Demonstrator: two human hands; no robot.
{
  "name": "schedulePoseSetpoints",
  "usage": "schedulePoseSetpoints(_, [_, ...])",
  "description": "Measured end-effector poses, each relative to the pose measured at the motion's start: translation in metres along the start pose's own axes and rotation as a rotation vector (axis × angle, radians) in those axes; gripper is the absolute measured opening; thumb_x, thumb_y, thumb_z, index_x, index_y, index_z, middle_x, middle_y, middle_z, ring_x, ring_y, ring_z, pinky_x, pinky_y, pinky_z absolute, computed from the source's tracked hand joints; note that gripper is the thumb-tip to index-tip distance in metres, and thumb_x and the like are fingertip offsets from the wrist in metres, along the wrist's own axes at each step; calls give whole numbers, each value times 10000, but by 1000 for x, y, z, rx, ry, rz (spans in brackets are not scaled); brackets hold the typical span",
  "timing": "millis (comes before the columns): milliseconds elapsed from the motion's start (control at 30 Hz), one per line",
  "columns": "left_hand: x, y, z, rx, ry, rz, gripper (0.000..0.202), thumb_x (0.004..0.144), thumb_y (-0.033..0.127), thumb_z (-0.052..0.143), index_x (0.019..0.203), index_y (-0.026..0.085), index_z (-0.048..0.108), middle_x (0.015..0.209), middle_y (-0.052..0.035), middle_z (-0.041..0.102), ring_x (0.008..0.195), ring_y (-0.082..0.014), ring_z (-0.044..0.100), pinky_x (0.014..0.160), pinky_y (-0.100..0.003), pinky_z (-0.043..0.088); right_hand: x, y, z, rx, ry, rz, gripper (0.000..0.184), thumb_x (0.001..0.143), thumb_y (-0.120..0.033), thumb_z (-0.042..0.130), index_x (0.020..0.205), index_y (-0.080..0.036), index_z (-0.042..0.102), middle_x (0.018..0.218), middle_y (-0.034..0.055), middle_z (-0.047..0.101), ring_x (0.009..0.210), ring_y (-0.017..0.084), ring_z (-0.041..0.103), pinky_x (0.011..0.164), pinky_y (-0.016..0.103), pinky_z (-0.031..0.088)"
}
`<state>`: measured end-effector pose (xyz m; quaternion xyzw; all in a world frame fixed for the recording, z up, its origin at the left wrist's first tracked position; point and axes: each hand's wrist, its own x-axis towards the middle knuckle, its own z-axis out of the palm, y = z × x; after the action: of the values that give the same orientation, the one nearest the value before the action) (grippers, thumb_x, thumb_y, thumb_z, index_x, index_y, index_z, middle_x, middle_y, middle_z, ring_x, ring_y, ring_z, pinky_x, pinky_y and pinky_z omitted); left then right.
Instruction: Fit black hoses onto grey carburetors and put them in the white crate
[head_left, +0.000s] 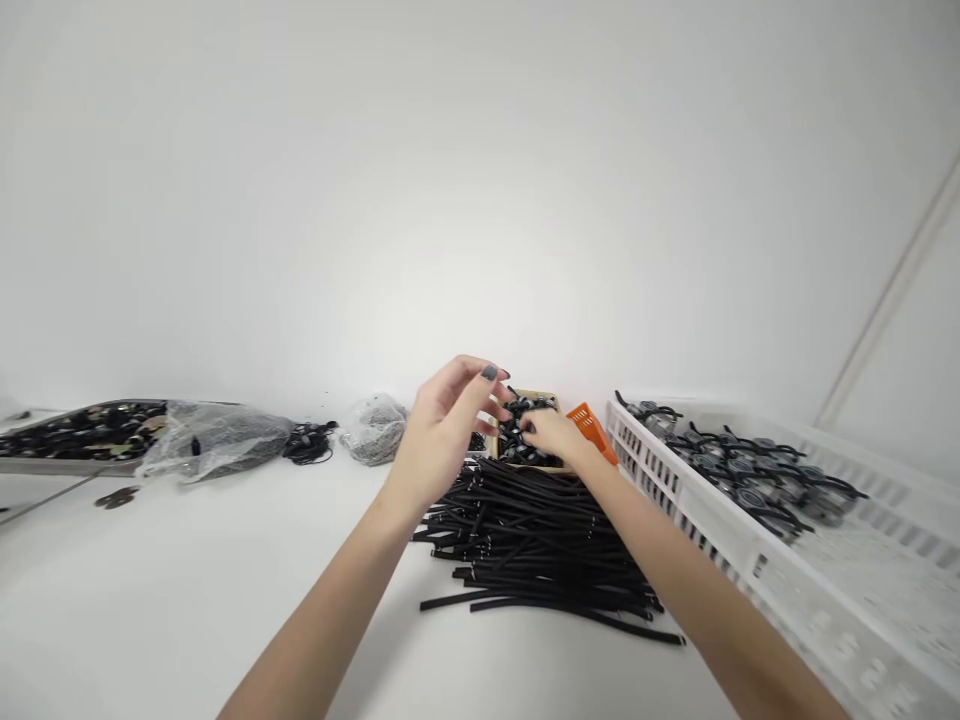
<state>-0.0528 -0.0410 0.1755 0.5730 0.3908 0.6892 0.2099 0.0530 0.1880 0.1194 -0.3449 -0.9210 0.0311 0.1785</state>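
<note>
Both my arms reach forward over a pile of short black tubes (536, 545) on the white table. My left hand (442, 430) hovers with its fingers spread and curled, nothing visible in it, just left of a small cardboard box (541, 396) holding small black parts (525, 430). Inside that box, my right hand (553, 434) has its fingers closed down among the parts; what they pinch is too small to make out.
An orange scoop (592, 428) lies right of the box. A white slatted crate (757, 540) with black-and-grey assemblies (742, 470) stands at the right. Plastic bags (214, 440) (375, 430), a coil of black cable (309, 442) and a tray of dark parts (82, 432) sit at the left.
</note>
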Motion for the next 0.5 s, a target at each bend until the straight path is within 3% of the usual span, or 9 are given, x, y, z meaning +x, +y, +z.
schedulePoseSetpoints(67, [0, 0, 0, -5, -4, -5, 200, 922, 382, 564, 907, 191, 623, 845, 5, 637, 704, -95, 620, 611, -196, 510, 3, 8, 31, -7, -37, 83, 190, 784, -162, 696, 973, -182, 695, 999, 107, 724, 949, 266, 665, 805, 315, 459])
schedulePoseSetpoints(133, [0, -1, 0, -9, -16, -15, 180, 929, 355, 548, 905, 191, 618, 844, 9, 636, 700, -89, 621, 611, -192, 504, 4, 17, 54, 7, -26, 137, 231, 783, -178, 703, 1012, -180, 674, 972, 106, 717, 935, 265, 661, 771, 307, 448])
schedulePoseSetpoints(233, [1, -5, 2, 3, -40, -39, 185, 935, 352, 536, 896, 188, 612, 838, 11, 640, 688, -82, 620, 611, -188, 495, 5, 30, 69, 74, 19, 170, 178, 816, -215, 671, 992, -190, 659, 912, 74, 704, 891, 232, 649, 732, 280, 425])
schedulePoseSetpoints(367, [3, -10, 8, 52, -51, -78, 193, 932, 357, 541, 884, 182, 605, 821, 6, 641, 692, -92, 621, 617, -202, 494, 3, 45, 59, 203, 88, 205, 85, 800, -209, 639, 883, -196, 654, 749, 13, 660, 733, 185, 620, 647, 254, 399])
schedulePoseSetpoints(500, [4, -20, 16, 144, -77, -113, 215, 931, 393, 545, 898, 191, 609, 828, -1, 655, 721, -113, 626, 640, -231, 503, -5, 52, 30, 297, 223, 247, 128, 830, -247, 572, 927, -195, 638, 721, 1, 635, 709, 181, 609, 632, 258, 408])
